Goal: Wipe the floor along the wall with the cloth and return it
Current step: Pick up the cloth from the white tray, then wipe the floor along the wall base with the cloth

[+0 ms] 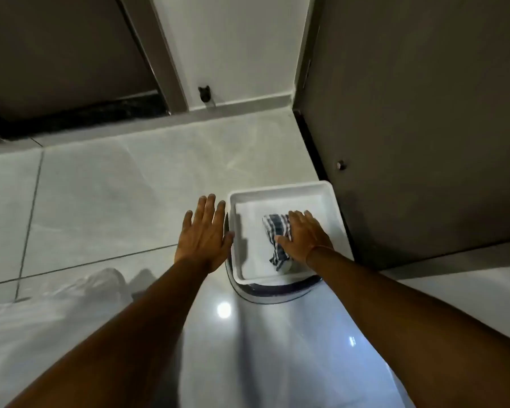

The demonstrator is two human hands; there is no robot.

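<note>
A blue-and-white checked cloth [274, 231] lies bunched inside a white square tray [280, 190] that stands on the glossy tiled floor [115, 184]. My right hand [305, 238] rests on top of the cloth, fingers spread over it and thumb against its side. My left hand [205, 231] hovers flat with fingers apart, just left of the tray's rim, holding nothing. The tray sits close to a dark panel on the right.
A dark door or cabinet panel [424, 113] stands to the right, with a small knob [341, 165]. A white wall [233, 48] with a skirting strip runs along the back. A round dark-rimmed base [274, 293] shows under the tray. Open floor lies to the left.
</note>
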